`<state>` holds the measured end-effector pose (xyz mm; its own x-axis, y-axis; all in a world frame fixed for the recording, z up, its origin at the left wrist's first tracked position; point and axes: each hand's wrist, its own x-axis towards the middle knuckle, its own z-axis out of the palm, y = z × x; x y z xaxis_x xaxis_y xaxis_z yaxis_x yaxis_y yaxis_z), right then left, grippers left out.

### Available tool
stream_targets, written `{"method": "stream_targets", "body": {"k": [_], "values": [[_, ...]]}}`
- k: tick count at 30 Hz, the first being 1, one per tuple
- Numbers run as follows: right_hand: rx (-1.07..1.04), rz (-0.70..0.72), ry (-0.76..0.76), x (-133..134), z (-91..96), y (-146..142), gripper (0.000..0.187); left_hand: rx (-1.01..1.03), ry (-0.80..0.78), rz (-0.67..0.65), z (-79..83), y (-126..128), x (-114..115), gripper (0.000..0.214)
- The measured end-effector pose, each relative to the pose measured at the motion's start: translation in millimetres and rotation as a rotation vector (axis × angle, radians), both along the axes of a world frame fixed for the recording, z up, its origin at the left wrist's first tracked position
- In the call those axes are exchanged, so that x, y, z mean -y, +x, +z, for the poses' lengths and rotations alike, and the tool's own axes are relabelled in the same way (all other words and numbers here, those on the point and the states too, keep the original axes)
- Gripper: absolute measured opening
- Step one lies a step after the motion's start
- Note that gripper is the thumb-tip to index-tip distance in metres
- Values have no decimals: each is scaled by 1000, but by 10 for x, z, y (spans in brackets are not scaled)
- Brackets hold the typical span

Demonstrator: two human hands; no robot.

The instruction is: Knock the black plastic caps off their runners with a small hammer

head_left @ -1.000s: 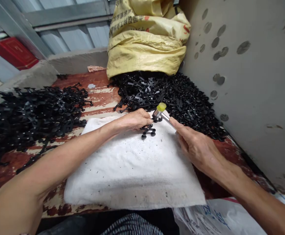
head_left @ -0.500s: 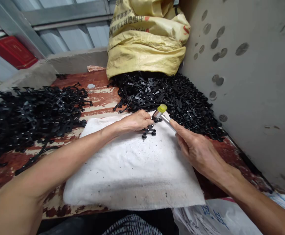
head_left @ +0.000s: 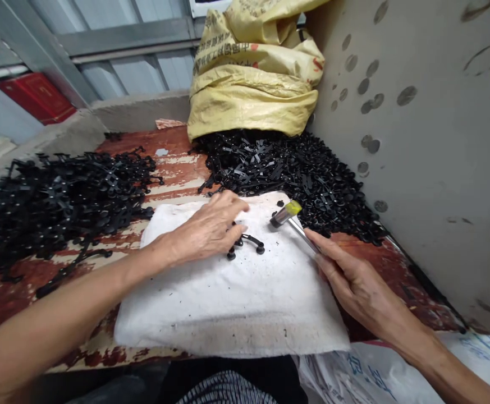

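At the frame's centre the left hand (head_left: 216, 225) bends over a black part (head_left: 252, 240), its grip impossible to tell, while the right hand (head_left: 356, 283), centre right, clasps a hammer (head_left: 287, 212).

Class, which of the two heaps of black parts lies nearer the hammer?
The right heap, against the yellow sack, lies just beyond the hammer; the left heap is farther off, past the white cloth's left edge.

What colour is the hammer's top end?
The hammer's top end is yellow; see the head view.
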<state>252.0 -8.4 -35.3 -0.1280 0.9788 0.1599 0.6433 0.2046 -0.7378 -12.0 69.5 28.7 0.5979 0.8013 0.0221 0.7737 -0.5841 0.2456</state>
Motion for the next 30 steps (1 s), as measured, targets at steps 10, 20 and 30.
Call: {"method": "stream_targets", "body": {"k": [10, 20, 30], "values": [[-551, -252, -398, -42, 24, 56, 72, -104, -179, 452, -191, 223, 37, 21], [-814, -300, -513, -97, 67, 104, 77, 141, -231, 321, -3, 354, -1, 10], [-958, -305, -539, -122, 24, 164, 72, 146, -171, -82, -132, 445, -236, 12]]}}
